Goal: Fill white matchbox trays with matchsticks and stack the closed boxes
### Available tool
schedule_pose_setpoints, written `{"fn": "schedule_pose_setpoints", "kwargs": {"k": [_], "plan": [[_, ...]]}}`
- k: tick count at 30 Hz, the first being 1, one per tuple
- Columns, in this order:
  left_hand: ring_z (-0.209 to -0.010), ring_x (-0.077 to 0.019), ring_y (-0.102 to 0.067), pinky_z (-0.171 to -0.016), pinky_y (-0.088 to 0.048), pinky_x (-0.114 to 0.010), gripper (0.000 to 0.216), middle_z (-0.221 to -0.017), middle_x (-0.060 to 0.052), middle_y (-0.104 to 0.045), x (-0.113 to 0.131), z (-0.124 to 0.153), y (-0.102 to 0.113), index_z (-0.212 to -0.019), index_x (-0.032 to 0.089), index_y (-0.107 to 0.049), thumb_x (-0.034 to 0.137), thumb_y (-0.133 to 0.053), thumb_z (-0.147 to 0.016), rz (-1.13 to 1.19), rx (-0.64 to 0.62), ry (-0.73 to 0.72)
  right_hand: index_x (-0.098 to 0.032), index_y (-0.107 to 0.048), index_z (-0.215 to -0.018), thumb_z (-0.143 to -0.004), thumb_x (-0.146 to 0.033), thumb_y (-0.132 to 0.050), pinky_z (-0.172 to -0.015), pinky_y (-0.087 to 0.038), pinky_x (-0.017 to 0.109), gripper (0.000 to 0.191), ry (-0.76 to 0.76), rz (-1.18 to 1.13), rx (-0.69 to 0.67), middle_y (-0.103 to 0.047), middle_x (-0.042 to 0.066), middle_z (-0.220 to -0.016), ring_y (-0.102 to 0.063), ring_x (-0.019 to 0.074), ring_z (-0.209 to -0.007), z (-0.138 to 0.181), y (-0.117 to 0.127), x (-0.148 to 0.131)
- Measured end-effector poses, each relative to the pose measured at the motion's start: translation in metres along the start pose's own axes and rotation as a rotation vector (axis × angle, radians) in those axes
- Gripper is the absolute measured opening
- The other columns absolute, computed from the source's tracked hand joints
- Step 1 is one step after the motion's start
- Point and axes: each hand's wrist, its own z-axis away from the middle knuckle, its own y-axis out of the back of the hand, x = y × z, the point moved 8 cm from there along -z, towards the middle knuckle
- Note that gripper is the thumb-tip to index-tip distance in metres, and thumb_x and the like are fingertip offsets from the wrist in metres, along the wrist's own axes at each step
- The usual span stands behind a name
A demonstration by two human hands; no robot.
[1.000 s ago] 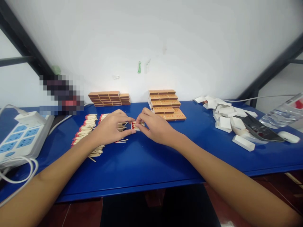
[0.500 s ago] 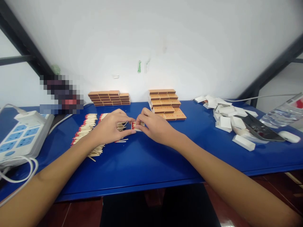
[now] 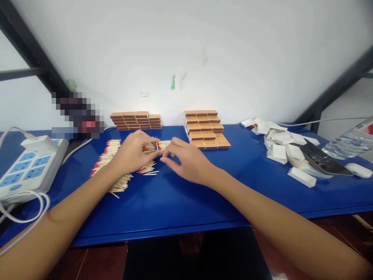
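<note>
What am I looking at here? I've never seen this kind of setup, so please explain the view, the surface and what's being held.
There is no machine: these are a person's bare hands, seen by one camera worn on their head, looking forward and down. The left hand pinches the left end of a small white tray holding matches. The right hand is bent at the tray's other end; whether it grips is unclear.

On the blue table lie loose red-tipped matches, with a left stack of matchboxes and a right stack of matchboxes behind. White card pieces lie on the right, a power strip on the left.
</note>
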Motion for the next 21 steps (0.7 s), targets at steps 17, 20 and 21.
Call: {"fn": "schedule_pose_setpoints", "kwargs": {"k": [17, 20, 21], "plan": [[-0.099, -0.0331, -0.068, -0.089, -0.054, -0.048, 0.038, -0.098, -0.013, -0.080, -0.009, -0.001, 0.002, -0.115, 0.018, -0.083, 0.046, -0.069, -0.092, -0.097, 0.021, 0.049, -0.018, -0.066, -0.109, -0.104, -0.036, -0.066, -0.085, -0.052, 0.037, 0.019, -0.053, -0.080, -0.231, -0.061, 0.009, -0.121, -0.065, 0.0201, -0.096, -0.003, -0.047, -0.018], [-0.098, -0.0325, -0.068, -0.089, -0.054, -0.047, 0.037, -0.099, -0.012, -0.080, -0.011, -0.001, 0.004, -0.113, 0.019, -0.083, 0.045, -0.069, -0.092, -0.108, 0.028, 0.068, -0.020, -0.064, -0.119, -0.104, -0.037, -0.067, -0.089, -0.054, 0.038, 0.023, 0.008, -0.072, -0.198, -0.058, 0.009, -0.127, -0.065, 0.0211, -0.102, -0.004, -0.048, -0.023], [-0.098, -0.0328, -0.068, -0.089, -0.054, -0.047, 0.038, -0.099, -0.012, -0.081, -0.012, -0.001, 0.005, -0.113, 0.019, -0.083, 0.047, -0.069, -0.091, -0.106, 0.033, 0.070, -0.021, -0.064, -0.119, -0.104, -0.035, -0.067, -0.090, -0.054, 0.039, 0.021, 0.019, -0.065, -0.199, -0.058, 0.009, -0.127, -0.065, 0.0211, -0.103, -0.005, -0.049, -0.023]]}}
